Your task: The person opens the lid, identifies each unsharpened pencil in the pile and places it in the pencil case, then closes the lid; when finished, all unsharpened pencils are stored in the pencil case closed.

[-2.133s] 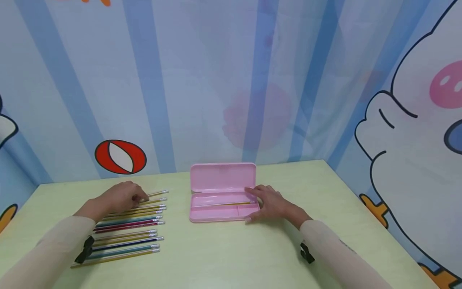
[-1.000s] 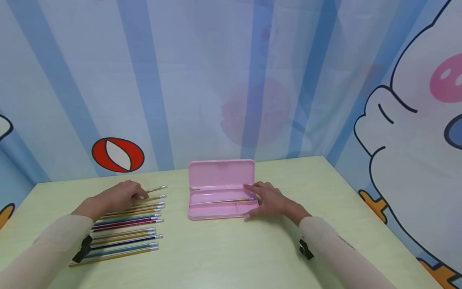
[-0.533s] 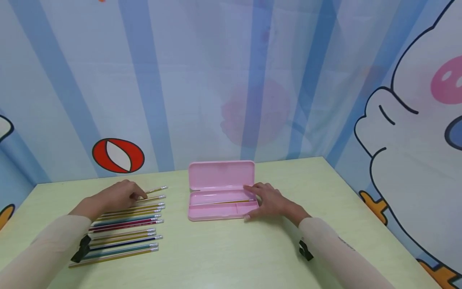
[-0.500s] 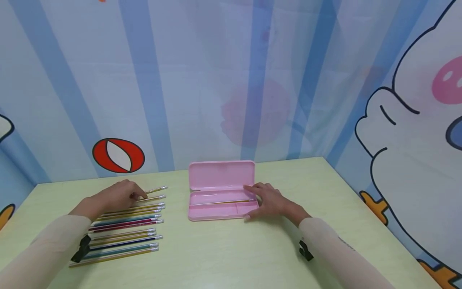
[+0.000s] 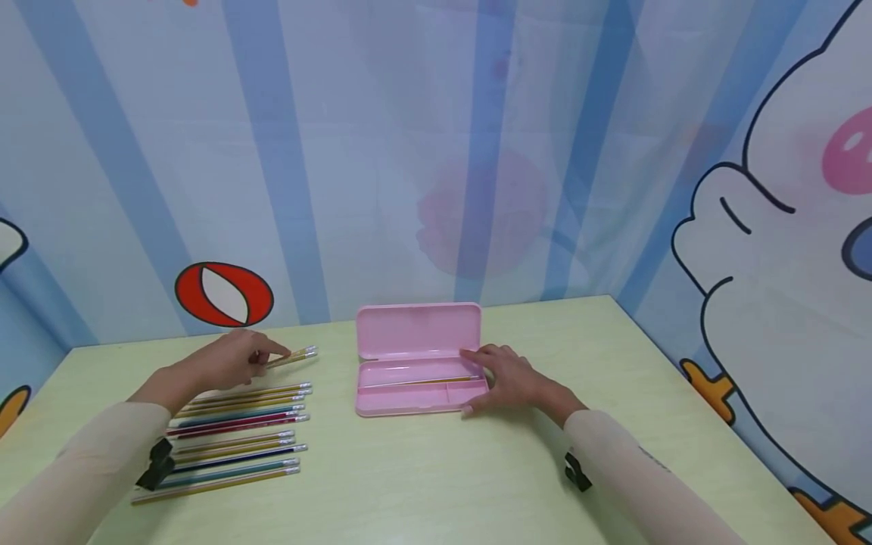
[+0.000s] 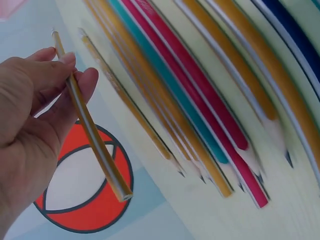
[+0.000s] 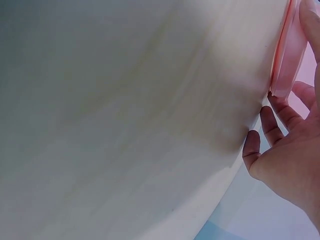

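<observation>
My left hand (image 5: 228, 362) pinches a yellow pencil (image 6: 92, 130) between thumb and fingers, above the table's back left. In the left wrist view its lower end looks flat and unsharpened. Another yellow pencil (image 6: 122, 92) lies on the table beside it. Towards the front lie several more pencils (image 5: 238, 418) in rows, yellow, teal, red and dark blue, erasers to the right. A pink pencil case (image 5: 418, 331) stands with its lid up. One yellow pencil (image 5: 436, 380) lies inside. My right hand (image 5: 514, 378) holds the case's right end, thumb at the front, index finger towards the hinge.
The pale wooden table (image 5: 409, 484) ends at the back against a blue striped backdrop (image 5: 395, 151) with a red and white oval printed on it. A cartoon figure (image 5: 770, 341) covers the right side wall. Dividers split the case's tray into compartments.
My left hand has lifted a yellow pencil off the table and moved slightly towards the back, near the other pencil there. My right hand keeps its place on the case.
</observation>
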{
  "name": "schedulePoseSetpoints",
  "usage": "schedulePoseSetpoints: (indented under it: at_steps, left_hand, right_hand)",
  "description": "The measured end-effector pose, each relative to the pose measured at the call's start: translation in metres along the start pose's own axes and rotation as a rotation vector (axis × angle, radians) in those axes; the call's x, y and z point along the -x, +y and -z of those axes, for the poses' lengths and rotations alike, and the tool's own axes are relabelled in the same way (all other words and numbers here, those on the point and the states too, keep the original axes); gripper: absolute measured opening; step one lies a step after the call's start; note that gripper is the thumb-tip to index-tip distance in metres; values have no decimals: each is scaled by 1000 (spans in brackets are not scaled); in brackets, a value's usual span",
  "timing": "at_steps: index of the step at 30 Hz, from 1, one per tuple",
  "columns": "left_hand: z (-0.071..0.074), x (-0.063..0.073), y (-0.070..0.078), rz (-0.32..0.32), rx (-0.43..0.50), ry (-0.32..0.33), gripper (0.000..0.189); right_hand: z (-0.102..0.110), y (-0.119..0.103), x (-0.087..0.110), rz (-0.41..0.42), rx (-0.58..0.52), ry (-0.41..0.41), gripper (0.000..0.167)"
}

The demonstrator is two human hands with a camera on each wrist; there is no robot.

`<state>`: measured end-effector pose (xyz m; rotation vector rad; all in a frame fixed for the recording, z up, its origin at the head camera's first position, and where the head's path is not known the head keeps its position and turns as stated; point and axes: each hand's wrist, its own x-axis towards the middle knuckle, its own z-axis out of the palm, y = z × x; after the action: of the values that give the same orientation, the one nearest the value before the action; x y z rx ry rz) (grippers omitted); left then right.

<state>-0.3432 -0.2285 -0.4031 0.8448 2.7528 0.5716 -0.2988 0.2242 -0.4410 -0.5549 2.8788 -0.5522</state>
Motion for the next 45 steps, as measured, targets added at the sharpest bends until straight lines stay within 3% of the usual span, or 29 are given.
schedulePoseSetpoints:
  at_steps: [5,11,17,35,45]
  left_hand:
    - [3,-4,12,82,155,-16,43]
    - [0,-11,25,39,218,0,42]
    - [-4,-18,39,40,268,-18,42]
    - [-12,-44,70,-47,324,-76,37]
    - [-26,-68,88,-172,287,-69,37]
  right_hand:
    - [1,0,0,1,16,-1,100]
    - [1,0,0,-14,7,-3,100]
    - [1,1,0,-26,-2,-4,100]
    - [-1,1,-4,-34,7,-10,100]
    - [-1,-2,-3,-47,-4,-13,101]
